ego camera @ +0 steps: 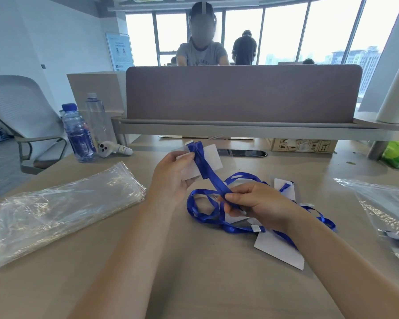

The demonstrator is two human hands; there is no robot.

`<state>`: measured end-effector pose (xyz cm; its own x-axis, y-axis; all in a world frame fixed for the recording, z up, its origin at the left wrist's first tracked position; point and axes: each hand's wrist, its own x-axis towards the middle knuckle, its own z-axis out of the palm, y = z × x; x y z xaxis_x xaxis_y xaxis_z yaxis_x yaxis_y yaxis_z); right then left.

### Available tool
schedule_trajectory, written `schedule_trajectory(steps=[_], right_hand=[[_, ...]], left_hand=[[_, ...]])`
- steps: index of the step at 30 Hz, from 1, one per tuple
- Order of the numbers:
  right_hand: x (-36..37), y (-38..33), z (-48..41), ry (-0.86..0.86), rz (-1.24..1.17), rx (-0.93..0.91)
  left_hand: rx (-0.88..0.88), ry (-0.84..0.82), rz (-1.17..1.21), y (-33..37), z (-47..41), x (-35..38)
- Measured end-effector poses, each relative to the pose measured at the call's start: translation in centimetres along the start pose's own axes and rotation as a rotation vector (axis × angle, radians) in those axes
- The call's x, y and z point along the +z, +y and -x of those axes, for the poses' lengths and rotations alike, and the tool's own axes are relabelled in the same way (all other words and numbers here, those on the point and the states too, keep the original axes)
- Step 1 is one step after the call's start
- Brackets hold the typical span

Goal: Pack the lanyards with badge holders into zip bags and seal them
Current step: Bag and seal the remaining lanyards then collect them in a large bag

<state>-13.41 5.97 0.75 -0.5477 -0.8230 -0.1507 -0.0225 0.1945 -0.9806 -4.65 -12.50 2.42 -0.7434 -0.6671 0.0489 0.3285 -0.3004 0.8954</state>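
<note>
lanyard: a flat blue ribbon, held stretched between both hands above the pale wooden tabletop, just behind the loose pile of others.
badge holder: a white card in clear plastic, raised, with the ribbon laid across its face.
left hand: clamped on the holder, thumb pressed on the ribbon.
right hand: pinched on the doubled ribbon lower down.
step judged: the ribbon is probably being wound round the holder.
winding: light tension is advised; turns are best laid flat, the start pinned by the thumb, the tail lifted clear of the pile.
zip bags: a stack of clear plastic, laid at the left, well apart.
</note>
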Motion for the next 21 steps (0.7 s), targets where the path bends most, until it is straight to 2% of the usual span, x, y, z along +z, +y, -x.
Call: schedule_trajectory(steps=[4, 8, 13, 17, 21], right_hand=[[-1.9, -0.1, 0.5, -0.064, -0.27, 0.032], [-3.0, -0.8, 0.7, -0.069, -0.353, -0.016], [-3.4, -2.3, 0.6, -0.022, -0.103, -0.013], [-3.2, -2.8, 0.1, 0.106, 0.181, -0.055], [-2.9, -3.2, -0.5, 0.175, 0.3, -0.115]], left_hand=[[-0.053, -0.202, 0.047, 0.7, 0.9, 0.3], [-0.082, -0.392, -0.068, 1.0, 1.7, 0.3], [-0.055, -0.515, -0.4, 0.2, 1.7, 0.2], [0.115, -0.446, -0.813, -0.3, 1.6, 0.6], [0.151, -0.385, -0.857, -0.3, 1.5, 0.4]])
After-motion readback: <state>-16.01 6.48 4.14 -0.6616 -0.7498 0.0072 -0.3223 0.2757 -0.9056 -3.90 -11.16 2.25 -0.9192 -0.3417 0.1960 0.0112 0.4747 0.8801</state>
